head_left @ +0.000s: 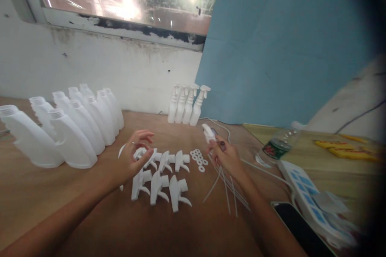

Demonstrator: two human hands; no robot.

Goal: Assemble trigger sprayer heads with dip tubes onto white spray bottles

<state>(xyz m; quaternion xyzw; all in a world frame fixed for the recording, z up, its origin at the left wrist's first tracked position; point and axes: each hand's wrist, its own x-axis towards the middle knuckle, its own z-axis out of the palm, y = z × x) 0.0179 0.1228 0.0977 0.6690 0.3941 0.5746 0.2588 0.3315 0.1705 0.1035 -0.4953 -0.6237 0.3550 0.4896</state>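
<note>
My left hand (136, 153) is open over the left end of two rows of white trigger spray heads (181, 161), its thumb and fingers spread apart. It partly hides a few of them. My right hand (225, 154) is closed, with a white spray head (208, 132) at its fingertips. Several thin white dip tubes (226, 194) lie on the table beneath that hand. Small white ring washers (201, 168) are gathered between the rows of heads and the right hand.
Several open white bottles (80, 138) stand at the left. Against the wall are several bottles with spray heads fitted (188, 106). On the right are a clear drink bottle (276, 146), a power strip (310, 196), a cable (265, 171) and a dark phone (298, 225).
</note>
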